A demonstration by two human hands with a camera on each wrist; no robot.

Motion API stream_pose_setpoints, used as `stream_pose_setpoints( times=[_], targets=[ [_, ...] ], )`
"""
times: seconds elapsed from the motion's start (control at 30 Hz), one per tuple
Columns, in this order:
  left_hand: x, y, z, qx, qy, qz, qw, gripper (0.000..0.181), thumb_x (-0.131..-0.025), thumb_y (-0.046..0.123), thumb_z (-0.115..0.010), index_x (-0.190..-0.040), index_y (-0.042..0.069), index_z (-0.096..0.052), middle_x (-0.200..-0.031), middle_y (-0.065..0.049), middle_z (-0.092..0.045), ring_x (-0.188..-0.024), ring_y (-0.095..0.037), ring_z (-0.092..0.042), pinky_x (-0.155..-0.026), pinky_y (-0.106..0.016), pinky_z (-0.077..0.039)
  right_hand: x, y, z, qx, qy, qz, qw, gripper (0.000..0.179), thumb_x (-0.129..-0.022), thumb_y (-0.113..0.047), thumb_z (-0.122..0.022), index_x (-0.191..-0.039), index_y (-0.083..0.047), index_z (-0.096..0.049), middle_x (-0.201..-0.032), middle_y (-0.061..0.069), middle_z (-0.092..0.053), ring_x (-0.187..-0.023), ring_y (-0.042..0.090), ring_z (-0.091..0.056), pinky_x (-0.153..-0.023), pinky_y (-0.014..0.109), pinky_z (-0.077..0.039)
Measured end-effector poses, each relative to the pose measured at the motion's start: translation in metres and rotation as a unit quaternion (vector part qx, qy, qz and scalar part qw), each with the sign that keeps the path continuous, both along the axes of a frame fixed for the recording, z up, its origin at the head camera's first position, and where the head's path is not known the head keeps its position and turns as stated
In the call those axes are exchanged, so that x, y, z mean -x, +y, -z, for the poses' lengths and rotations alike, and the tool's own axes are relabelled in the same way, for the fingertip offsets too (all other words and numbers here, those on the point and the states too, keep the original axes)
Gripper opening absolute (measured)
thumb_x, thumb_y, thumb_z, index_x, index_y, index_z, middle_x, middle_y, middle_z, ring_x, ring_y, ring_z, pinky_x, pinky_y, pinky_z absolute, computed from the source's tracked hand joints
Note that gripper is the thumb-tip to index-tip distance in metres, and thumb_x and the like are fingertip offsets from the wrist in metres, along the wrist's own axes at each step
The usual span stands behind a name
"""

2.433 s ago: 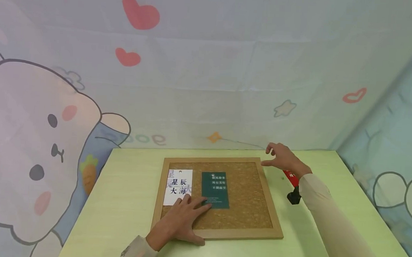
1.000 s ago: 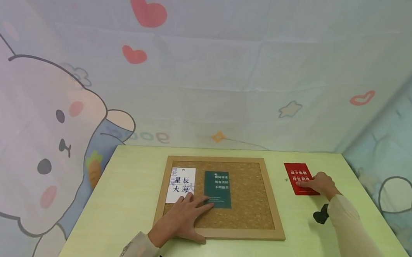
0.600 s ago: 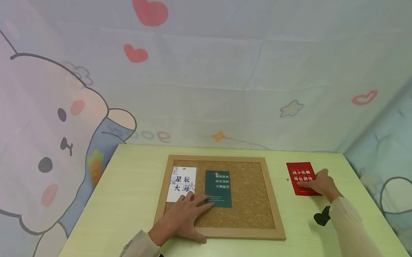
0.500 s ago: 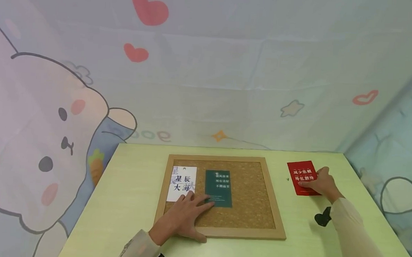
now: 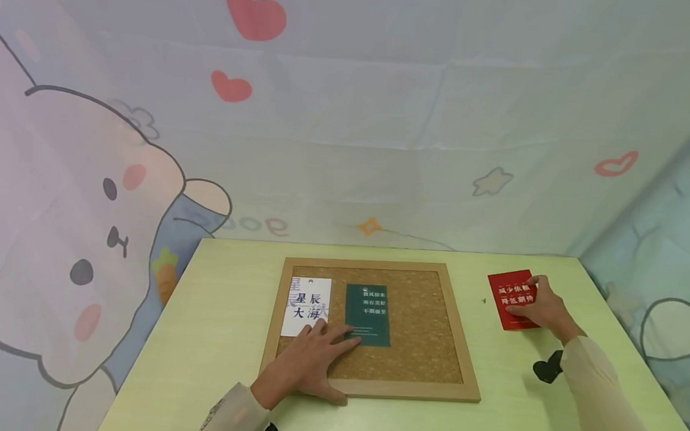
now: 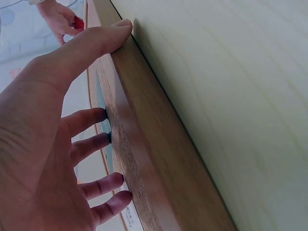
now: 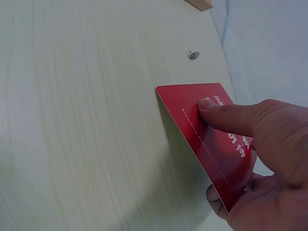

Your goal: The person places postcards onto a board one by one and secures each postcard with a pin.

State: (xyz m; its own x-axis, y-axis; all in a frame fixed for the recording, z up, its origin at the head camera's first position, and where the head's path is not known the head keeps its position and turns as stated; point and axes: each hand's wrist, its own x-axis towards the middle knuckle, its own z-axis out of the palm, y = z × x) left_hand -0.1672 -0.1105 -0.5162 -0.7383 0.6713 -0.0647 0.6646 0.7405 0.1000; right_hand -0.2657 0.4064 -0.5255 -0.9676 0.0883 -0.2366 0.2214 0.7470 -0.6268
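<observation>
A wood-framed cork board (image 5: 426, 337) lies flat on the table. On its left part is a white card (image 5: 306, 304) with dark lettering, and beside that a dark green card (image 5: 368, 308). My left hand (image 5: 310, 363) rests over the board's lower left, fingertips on the cork and cards, thumb against the front frame edge (image 6: 144, 120). At the right of the table my right hand (image 5: 547, 311) pinches a red card (image 5: 507, 292) with white lettering, thumb on its face and fingers beneath. In the right wrist view the red card (image 7: 192, 110) stands tilted, its near edge raised off the table.
A small metal pushpin (image 7: 193, 55) lies on the table between the board and the red card. The pale wooden table (image 5: 198, 338) reaches a printed cloth backdrop (image 5: 384, 146) at the back and sides.
My right hand has moved from the board's upper right corner to the red card, gripped it and lifted and shifted it slightly right. The left hand has stayed on the board.
</observation>
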Motion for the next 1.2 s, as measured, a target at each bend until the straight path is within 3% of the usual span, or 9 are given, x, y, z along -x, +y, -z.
stream_pose_setpoints(
  times=[0.47,0.73,1.2],
  targets=[
    [0.001,0.001,-0.003,0.007,-0.003,-0.001,1.0000,0.106,-0.069,0.080,-0.076,-0.158,0.031,-0.045,-0.160,0.002,-0.043,-0.121,-0.027,-0.046,-0.095,-0.046,-0.045,0.000,0.000,-0.014,0.013,0.037,0.006,0.9992,0.094,-0.094,-0.030,-0.078,-0.146,0.009,-0.010,-0.141,0.046,-0.029,-0.126,0.061,-0.036,-0.103,0.071,-0.038],
    [0.000,0.001,-0.003,0.000,-0.012,-0.003,0.9999,0.106,-0.069,0.079,-0.076,-0.158,0.030,-0.046,-0.160,0.001,-0.043,-0.122,-0.028,-0.047,-0.097,-0.047,-0.045,-0.001,-0.019,-0.026,0.028,0.054,0.007,0.9981,0.096,-0.095,-0.033,-0.077,-0.149,0.007,-0.008,-0.142,0.045,-0.030,-0.126,0.060,-0.037,-0.102,0.069,-0.040],
    [0.000,0.001,-0.002,0.001,-0.011,-0.002,0.9999,0.107,-0.068,0.081,-0.076,-0.158,0.030,-0.046,-0.159,0.001,-0.043,-0.123,-0.029,-0.047,-0.099,-0.049,-0.045,-0.007,-0.068,-0.044,0.066,0.063,-0.038,0.9951,0.094,-0.095,-0.035,-0.077,-0.148,0.004,-0.011,-0.133,0.036,-0.042,-0.116,0.048,-0.049,-0.086,0.046,-0.051]
  ],
)
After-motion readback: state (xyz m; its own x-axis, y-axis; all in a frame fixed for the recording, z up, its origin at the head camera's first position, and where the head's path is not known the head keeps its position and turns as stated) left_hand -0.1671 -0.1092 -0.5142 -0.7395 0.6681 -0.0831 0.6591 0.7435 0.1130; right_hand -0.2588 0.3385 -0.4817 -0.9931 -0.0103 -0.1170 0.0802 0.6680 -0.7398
